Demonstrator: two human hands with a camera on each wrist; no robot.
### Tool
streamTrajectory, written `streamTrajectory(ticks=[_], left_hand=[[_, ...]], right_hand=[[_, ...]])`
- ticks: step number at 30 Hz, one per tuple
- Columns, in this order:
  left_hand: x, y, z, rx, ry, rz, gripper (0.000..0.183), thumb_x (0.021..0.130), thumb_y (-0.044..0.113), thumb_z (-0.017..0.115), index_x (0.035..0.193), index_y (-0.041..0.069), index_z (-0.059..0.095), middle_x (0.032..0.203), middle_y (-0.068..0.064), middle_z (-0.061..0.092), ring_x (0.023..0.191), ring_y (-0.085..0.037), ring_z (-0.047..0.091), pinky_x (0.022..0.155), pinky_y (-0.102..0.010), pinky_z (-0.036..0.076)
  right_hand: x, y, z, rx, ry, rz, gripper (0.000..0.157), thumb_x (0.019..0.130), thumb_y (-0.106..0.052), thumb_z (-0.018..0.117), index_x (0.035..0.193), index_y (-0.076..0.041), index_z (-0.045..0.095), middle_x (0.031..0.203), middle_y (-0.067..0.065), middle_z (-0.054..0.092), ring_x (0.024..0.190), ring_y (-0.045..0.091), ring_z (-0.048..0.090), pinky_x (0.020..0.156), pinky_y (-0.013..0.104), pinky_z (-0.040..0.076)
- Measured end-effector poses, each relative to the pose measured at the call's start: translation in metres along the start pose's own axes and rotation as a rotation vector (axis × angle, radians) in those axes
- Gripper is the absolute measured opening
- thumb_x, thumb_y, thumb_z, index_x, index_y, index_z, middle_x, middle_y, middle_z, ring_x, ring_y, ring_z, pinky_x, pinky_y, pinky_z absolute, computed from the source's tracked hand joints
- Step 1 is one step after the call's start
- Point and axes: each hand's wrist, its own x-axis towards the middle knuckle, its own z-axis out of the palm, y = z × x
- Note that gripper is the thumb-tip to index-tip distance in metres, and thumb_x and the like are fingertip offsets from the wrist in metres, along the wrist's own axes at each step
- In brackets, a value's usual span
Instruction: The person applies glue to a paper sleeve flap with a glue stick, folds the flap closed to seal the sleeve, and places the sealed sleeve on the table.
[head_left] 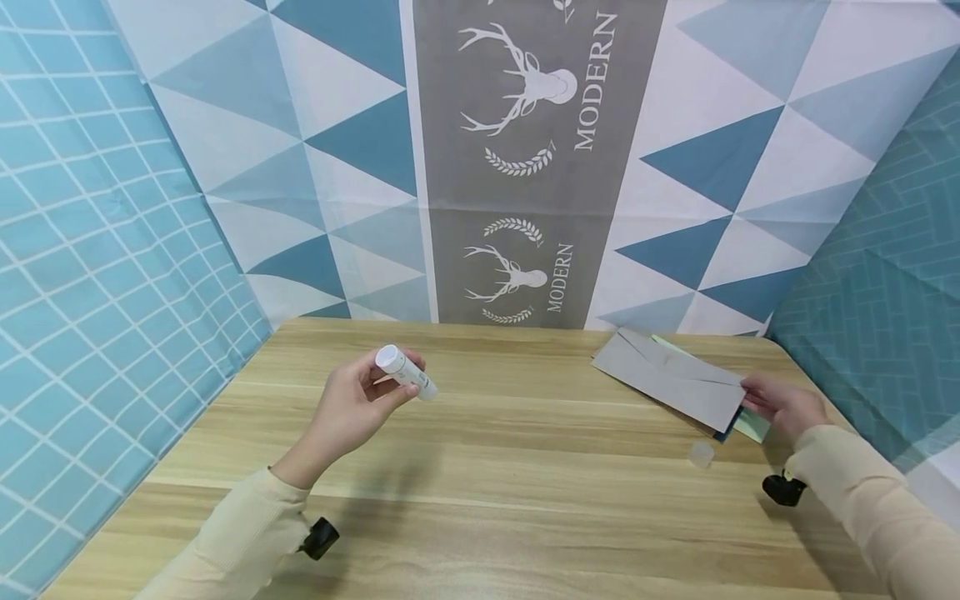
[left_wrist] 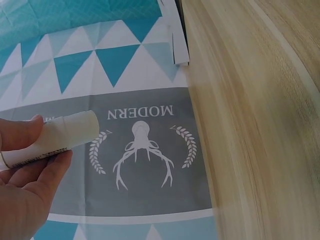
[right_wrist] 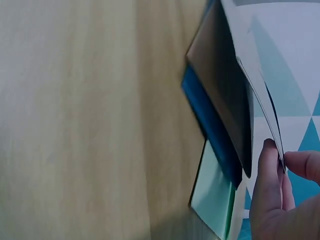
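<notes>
In the head view my left hand (head_left: 356, 408) holds a white glue stick (head_left: 405, 372) tilted above the table, gripped between thumb and fingers. The left wrist view shows the same glue stick (left_wrist: 65, 132) with small dark print along its side. At the right, my right hand (head_left: 787, 408) pinches a corner of a light grey envelope (head_left: 667, 375), the top one of a stack. In the right wrist view, that envelope's edge (right_wrist: 262, 100) is between thumb and fingers, lifted off a brown envelope (right_wrist: 220, 70), a blue one (right_wrist: 212, 130) and a pale green one (right_wrist: 212, 190).
A small translucent cap-like piece (head_left: 701, 454) lies on the wooden table (head_left: 510, 500) in front of the envelopes. Patterned cloth (head_left: 517, 208) hangs behind the table's far edge, with blue tiled covering (head_left: 112, 233) at the left and teal covering (head_left: 885, 292) at the right.
</notes>
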Motion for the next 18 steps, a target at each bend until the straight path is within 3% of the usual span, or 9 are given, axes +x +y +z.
streamTrajectory(ticks=[3, 5, 7, 8, 11, 13, 14, 16, 18], left_hand=[[0.0, 0.0, 0.0, -0.003, -0.004, -0.003, 0.032, 0.083, -0.001, 0.071, 0.113, -0.001, 0.063, 0.116, -0.02, 0.067, 0.098, 0.005, 0.065, 0.089, -0.023, 0.057], [0.0, 0.0, 0.0, -0.006, -0.005, -0.003, 0.032, 0.083, -0.001, 0.071, 0.114, -0.001, 0.063, 0.116, -0.02, 0.067, 0.097, 0.006, 0.064, 0.088, -0.023, 0.057], [0.001, 0.001, 0.001, -0.011, -0.009, -0.009, 0.032, 0.083, 0.0, 0.071, 0.114, -0.001, 0.063, 0.116, -0.02, 0.067, 0.097, 0.006, 0.064, 0.088, -0.023, 0.057], [0.001, 0.001, 0.001, -0.014, -0.012, -0.011, 0.032, 0.083, 0.001, 0.072, 0.114, -0.001, 0.063, 0.116, -0.021, 0.067, 0.097, 0.006, 0.064, 0.087, -0.022, 0.057], [0.001, 0.002, 0.003, -0.036, -0.026, -0.032, 0.033, 0.082, 0.002, 0.072, 0.114, -0.001, 0.064, 0.115, -0.023, 0.067, 0.095, 0.004, 0.066, 0.086, -0.022, 0.057], [0.001, 0.002, 0.004, -0.059, -0.04, -0.052, 0.034, 0.082, 0.003, 0.073, 0.114, -0.002, 0.064, 0.115, -0.025, 0.067, 0.095, 0.002, 0.066, 0.085, -0.022, 0.058], [0.001, 0.002, 0.004, -0.07, -0.047, -0.066, 0.034, 0.082, 0.004, 0.073, 0.114, -0.002, 0.064, 0.115, -0.025, 0.066, 0.094, 0.002, 0.067, 0.084, -0.022, 0.058], [0.001, 0.001, 0.006, -0.089, -0.058, -0.101, 0.035, 0.082, 0.005, 0.074, 0.115, -0.002, 0.064, 0.116, -0.025, 0.067, 0.094, 0.0, 0.068, 0.082, -0.022, 0.058], [0.001, -0.001, 0.007, -0.104, -0.065, -0.138, 0.036, 0.082, 0.008, 0.074, 0.116, -0.002, 0.063, 0.116, -0.024, 0.067, 0.093, -0.001, 0.068, 0.081, -0.022, 0.059]], right_hand=[[-0.002, 0.006, 0.0, -0.133, 0.116, -0.088, 0.019, 0.083, -0.007, 0.067, 0.065, -0.011, 0.063, 0.057, -0.007, 0.065, 0.057, 0.006, 0.067, 0.062, 0.024, 0.06], [-0.001, 0.008, 0.0, -0.315, 0.217, -0.143, 0.009, 0.081, -0.016, 0.069, 0.076, -0.01, 0.065, 0.052, -0.012, 0.062, 0.054, 0.001, 0.065, 0.059, 0.022, 0.059], [0.001, 0.009, 0.001, -0.499, 0.324, -0.188, 0.022, 0.08, -0.022, 0.069, 0.095, -0.006, 0.067, 0.052, -0.017, 0.059, 0.051, -0.002, 0.062, 0.06, 0.024, 0.057], [0.001, 0.009, 0.002, -0.562, 0.362, -0.213, 0.033, 0.08, -0.024, 0.069, 0.105, -0.002, 0.067, 0.058, -0.01, 0.065, 0.053, 0.002, 0.065, 0.064, 0.027, 0.058], [0.0, 0.01, 0.007, -0.725, 0.434, -0.281, 0.055, 0.085, -0.029, 0.064, 0.128, 0.005, 0.058, 0.104, 0.015, 0.07, 0.092, 0.019, 0.068, 0.08, 0.037, 0.054], [-0.003, 0.009, 0.012, -0.74, 0.429, -0.32, 0.058, 0.088, -0.029, 0.063, 0.133, 0.005, 0.052, 0.13, 0.03, 0.053, 0.121, 0.036, 0.05, 0.09, 0.048, 0.049], [-0.005, 0.008, 0.015, -0.769, 0.417, -0.341, 0.059, 0.089, -0.032, 0.062, 0.133, 0.005, 0.051, 0.138, 0.028, 0.048, 0.126, 0.042, 0.044, 0.09, 0.049, 0.048], [-0.007, 0.005, 0.022, -0.791, 0.342, -0.365, 0.064, 0.089, -0.038, 0.062, 0.136, 0.004, 0.049, 0.127, 0.024, 0.06, 0.121, 0.031, 0.054, 0.097, 0.051, 0.046], [-0.011, -0.001, 0.032, -0.765, 0.177, -0.348, 0.074, 0.09, -0.045, 0.06, 0.143, 0.002, 0.039, 0.132, 0.019, 0.059, 0.096, 0.01, 0.069, 0.109, 0.055, 0.038]])
